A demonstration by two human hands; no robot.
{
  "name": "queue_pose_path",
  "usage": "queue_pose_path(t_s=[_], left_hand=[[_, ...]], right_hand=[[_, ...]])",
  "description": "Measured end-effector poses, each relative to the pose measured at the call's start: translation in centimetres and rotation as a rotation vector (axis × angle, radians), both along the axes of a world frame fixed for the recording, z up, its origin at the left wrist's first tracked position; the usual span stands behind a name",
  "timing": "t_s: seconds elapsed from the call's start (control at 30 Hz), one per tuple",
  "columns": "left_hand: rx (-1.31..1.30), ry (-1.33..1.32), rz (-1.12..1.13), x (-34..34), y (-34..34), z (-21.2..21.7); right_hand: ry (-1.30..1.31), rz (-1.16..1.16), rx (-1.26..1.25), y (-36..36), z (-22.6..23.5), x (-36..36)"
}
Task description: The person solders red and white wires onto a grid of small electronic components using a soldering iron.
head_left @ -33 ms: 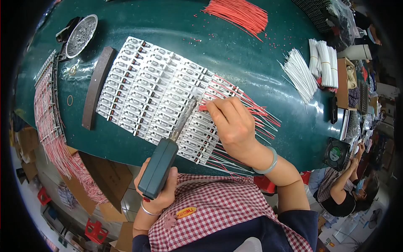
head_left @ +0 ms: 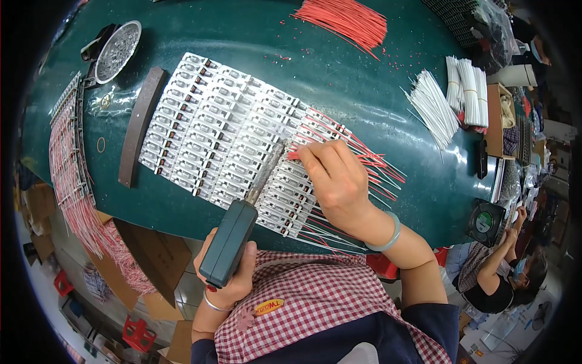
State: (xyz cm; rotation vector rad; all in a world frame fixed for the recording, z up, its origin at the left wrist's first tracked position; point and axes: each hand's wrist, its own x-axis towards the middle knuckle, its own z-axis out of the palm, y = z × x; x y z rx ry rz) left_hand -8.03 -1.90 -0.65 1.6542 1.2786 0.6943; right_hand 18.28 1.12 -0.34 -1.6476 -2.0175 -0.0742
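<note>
Our left hand (head_left: pixel 242 276) grips a green tool (head_left: pixel 228 246) (maybe hot); slipping could burn our right hand (head_left: pixel 341 189), pinching red wires (head_left: pixel 293 155).

glossy tabletop (head_left: pixel 388 91), matt plastic tool handle (head_left: pixel 228 242), rough metal barrel (head_left: pixel 267 171), cloth apron (head_left: pixel 327 288), smooth bangle (head_left: pixel 391 233)

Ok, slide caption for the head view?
Left grip holds a green soldering iron over rows of white parts; right grip pinches red wires.

No visible change since earlier. Any shift at left hand (head_left: pixel 239 281), seven o'clock, or right hand (head_left: pixel 339 185), three o'clock, is too small to tell.
</note>
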Motion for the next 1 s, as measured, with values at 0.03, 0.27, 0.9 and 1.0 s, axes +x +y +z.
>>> queue_pose_path(t_s=[0.03, 0.27, 0.9, 1.0], left_hand=[[0.062, -0.010, -0.012, 0.19, 0.19, -0.15], [0.079, -0.004, -0.029, 0.07, 0.07, 0.06], [0.036, 0.014, -0.042, 0.31, -0.13, 0.40], [0.054, 0.002, -0.037, 0.36, -0.16, 0.35]], right_hand=[[0.002, -0.002, -0.004, -0.04, -0.14, 0.01], [-0.002, 0.032, 0.019, -0.41, -0.52, 0.25], [0.032, 0.029, 0.017, -0.71, -0.65, -0.38], [0.031, 0.027, 0.011, -0.72, -0.51, -0.43]])
